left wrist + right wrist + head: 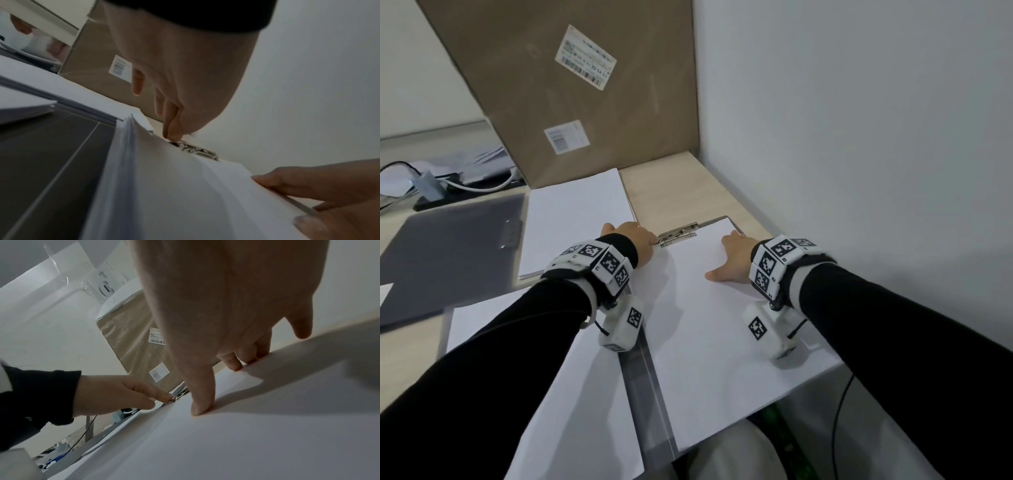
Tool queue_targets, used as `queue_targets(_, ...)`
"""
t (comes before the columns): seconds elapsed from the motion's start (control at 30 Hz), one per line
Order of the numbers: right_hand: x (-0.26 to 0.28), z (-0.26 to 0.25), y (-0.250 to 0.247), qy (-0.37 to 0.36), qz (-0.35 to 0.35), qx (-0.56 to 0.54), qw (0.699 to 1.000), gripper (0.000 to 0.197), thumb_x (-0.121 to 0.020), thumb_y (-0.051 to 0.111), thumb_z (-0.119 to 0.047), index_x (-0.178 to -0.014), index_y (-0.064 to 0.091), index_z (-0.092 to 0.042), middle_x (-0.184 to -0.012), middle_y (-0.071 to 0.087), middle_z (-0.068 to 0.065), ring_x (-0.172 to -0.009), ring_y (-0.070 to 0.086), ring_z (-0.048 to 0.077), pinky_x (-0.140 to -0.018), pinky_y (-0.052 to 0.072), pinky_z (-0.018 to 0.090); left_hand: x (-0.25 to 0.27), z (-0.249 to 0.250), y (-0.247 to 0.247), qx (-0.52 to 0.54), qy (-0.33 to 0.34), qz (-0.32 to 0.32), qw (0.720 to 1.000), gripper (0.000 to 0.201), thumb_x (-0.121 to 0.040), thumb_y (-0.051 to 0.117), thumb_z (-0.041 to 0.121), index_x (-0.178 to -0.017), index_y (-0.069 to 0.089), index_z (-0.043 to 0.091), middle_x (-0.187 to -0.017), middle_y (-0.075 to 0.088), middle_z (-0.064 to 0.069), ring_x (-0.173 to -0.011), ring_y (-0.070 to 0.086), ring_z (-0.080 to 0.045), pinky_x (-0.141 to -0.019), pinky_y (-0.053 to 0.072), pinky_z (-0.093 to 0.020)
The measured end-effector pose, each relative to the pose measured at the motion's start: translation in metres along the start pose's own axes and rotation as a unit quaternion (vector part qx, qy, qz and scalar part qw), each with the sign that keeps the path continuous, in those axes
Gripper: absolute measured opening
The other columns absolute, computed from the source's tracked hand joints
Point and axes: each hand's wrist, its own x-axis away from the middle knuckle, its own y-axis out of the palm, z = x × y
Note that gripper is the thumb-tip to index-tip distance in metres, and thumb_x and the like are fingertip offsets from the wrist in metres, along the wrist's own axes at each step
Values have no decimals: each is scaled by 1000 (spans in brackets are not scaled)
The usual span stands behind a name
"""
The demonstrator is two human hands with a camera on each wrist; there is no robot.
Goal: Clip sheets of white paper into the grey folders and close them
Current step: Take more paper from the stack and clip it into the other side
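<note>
White paper (709,308) lies on the open grey folder (650,387) at the desk's (674,192) near edge, its top edge at the metal clip (678,235). I note my left hand (631,236) pinching the clip's end with thumb and fingertips, my right hand (736,258) spread flat on the sheet (fingers at its far corner). A second folder (452,253) lies closed to the left, beside a paper stack (575,219).
</note>
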Motion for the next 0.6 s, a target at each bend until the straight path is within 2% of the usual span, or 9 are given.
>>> queue_targets(0.1, 0, 0, 0, 1, 0, -1, 1000, 79, -80, 57, -58, -136, 36, -6, -150, 29, 12, -138, 33, 29, -109, 33, 44, -2, 1, 1, -23, 7, -31, 999, 50, -96, 22, 12, -144, 34, 23, -155, 29, 6, -149, 9, -15, -115, 20, -45)
queue_targets(0.23, 2, 0, -1, 1, -2, -2, 1000, 80, -80, 57, -58, -138, 35, -6, -152, 27, 12, -139, 33, 29, -110, 33, 44, -2, 1, 1, -58, 4, -74, 996, 52, -98, 18, 15, -150, 13, 15, -159, 15, 5, -150, 3, -21, -116, 20, -48)
queue_targets(0.33, 2, -2, -2, 4, -1, 5, 1000, 81, -80, 57, -57, -139, 34, -6, -152, 28, 12, -138, 35, 29, -110, 34, 43, 1, 5, 0, -47, 1, -49, 998, 51, -100, 18, 9, -150, 9, 6, -159, 13, -4, -147, 17, -23, -119, 16, -39)
queue_targets(0.43, 1, -4, -2, 10, -1, 13, 1000, 83, -79, 56, -61, -138, 36, -6, -147, 34, 12, -133, 41, 30, -107, 37, 43, 3, 6, 0, 0, 13, -27, 1000, 48, -100, 24, 3, -147, 15, -1, -154, 22, -13, -138, 35, -30, -114, 24, -35)
queue_targets(0.53, 4, -6, -5, 18, 4, 19, 1000, 83, -75, 56, -65, -133, 41, -7, -140, 44, 12, -125, 49, 31, -103, 42, 42, 12, 7, -1, 108, -2, -35, 994, 46, -100, 22, 4, -146, 19, -1, -152, 24, -14, -136, 36, -32, -109, 28, -34)
queue_targets(0.6, 8, -9, -10, 21, 17, 34, 999, 82, -73, 57, -66, -129, 45, -8, -137, 48, 11, -123, 50, 31, -101, 43, 42, 23, 6, -3, 189, -21, -24, 981, 47, -100, 23, 5, -147, 20, -1, -154, 22, -15, -139, 32, -32, -112, 26, -34)
